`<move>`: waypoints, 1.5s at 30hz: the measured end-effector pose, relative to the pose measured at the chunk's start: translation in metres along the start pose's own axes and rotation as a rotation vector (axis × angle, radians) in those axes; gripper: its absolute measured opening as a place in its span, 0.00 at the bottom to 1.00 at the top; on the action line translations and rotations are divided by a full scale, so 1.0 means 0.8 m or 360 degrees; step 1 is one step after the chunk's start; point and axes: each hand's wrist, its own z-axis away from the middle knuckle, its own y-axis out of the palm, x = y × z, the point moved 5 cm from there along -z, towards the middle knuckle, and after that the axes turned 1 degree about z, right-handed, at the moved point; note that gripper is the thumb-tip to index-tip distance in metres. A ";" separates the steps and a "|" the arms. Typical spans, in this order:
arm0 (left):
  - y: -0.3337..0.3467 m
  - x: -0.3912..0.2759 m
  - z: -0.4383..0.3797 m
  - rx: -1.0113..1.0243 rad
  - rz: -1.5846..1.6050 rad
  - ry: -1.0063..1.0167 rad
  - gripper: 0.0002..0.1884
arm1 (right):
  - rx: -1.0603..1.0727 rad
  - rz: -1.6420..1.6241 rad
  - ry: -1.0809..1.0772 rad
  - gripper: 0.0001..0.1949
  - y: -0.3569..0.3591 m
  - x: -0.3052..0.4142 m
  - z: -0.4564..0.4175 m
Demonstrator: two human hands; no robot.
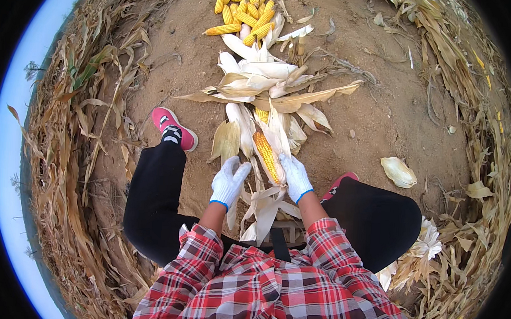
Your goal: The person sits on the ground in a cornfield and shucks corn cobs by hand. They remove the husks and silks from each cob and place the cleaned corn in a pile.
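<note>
A partly husked ear of corn (266, 155) lies in front of me, its yellow kernels showing between pale husk leaves. My right hand (296, 176), in a white knit glove, grips the husk along the right side of this ear. To the left of it, my left hand (229, 182), also gloved, has thumb and fingers apart and holds nothing that I can see. Peeled husk strips (265, 209) hang below the ear, between my wrists. Just beyond it, another ear (262, 115) shows some kernels among dry husks.
Unpeeled ears in husks (259, 76) form a heap ahead. Behind them lies a pile of bare yellow cobs (244, 14). Dry corn stalks (99, 105) line the left side, with more stalks (448, 44) at right. A loose husk (398, 172) rests on the soil beyond my right knee.
</note>
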 end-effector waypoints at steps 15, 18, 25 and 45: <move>0.068 0.001 -0.001 0.0192 0.1776 -0.0260 0.24 | -0.0060 0.0195 -0.0092 0.23 0.051 0.050 0.034; 0.080 0.021 0.001 0.0250 0.1433 -0.0143 0.27 | -0.0070 0.0563 -0.0174 0.23 0.060 0.058 0.040; 0.095 0.005 0.008 0.0182 0.1766 -0.0342 0.19 | -0.0400 -0.0173 -0.0249 0.16 0.032 0.034 0.029; 0.035 0.131 -0.071 -0.0584 0.2268 -0.0643 0.22 | -0.0057 0.0314 0.0196 0.23 0.073 0.009 0.072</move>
